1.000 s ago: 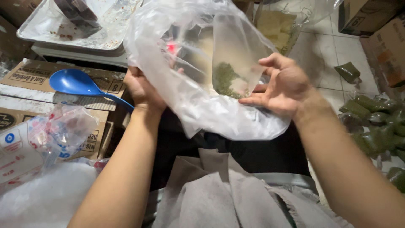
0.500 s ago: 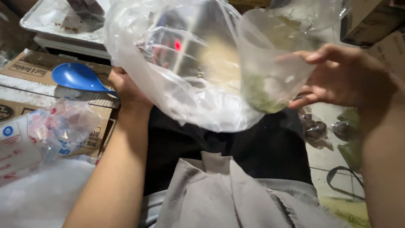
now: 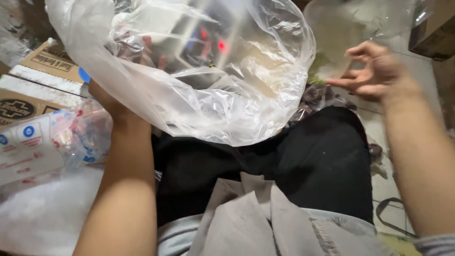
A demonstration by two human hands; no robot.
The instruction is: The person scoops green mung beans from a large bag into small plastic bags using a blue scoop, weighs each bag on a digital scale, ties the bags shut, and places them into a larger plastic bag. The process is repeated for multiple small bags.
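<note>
A: What is the left hand (image 3: 111,102) doing?

B: It holds the big clear plastic bag (image 3: 189,71) up from the 9 o'clock side. Its grip is closed on the bag's thin film, with fingertips showing faintly through the plastic near the top. The bag is crinkled, glossy and puffed into a rounded shape, and it fills the view from 10 to 1 o'clock.

A: And the right hand (image 3: 374,71)?

B: It sits at 2 o'clock, blurred, with the fingers curled and partly spread. It is right against a smaller clear pouch (image 3: 341,33) with greenish bits at the bottom. Whether the grip actually pinches that pouch, I cannot tell.

A: Anything inside the big bag?

B: Only blurry shapes and two small red spots seen through the film, and I cannot make out what they are.

A: What lies around?

B: At 9 o'clock are flat brown cardboard boxes (image 3: 42,80), and in front of them a soft packet (image 3: 42,147) in crumpled clear wrap with blue and red print. At 6 o'clock a grey cloth (image 3: 256,223) with a coarse weave lies folded over the lap, against black fabric (image 3: 308,161).
</note>
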